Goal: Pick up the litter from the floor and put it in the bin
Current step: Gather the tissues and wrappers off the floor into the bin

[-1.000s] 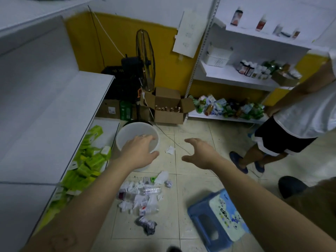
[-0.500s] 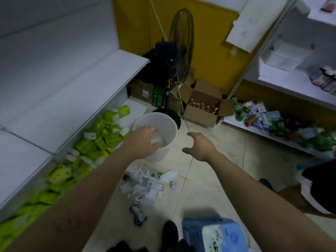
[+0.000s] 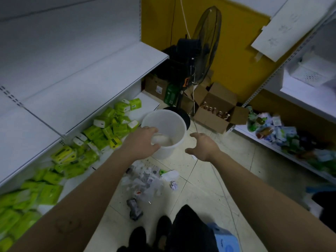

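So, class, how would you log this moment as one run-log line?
left hand: over white bin mouth, grip unclear | right hand: open, empty, beside bin | litter pile: on floor, not yet binned

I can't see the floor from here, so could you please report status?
Left hand over white plastic bin's near rim, grip unclear; right hand open, empty. Crumpled white-and-clear litter pile on tiles, short of bin.

Tiled floor: bin, litter pile, cardboard box.
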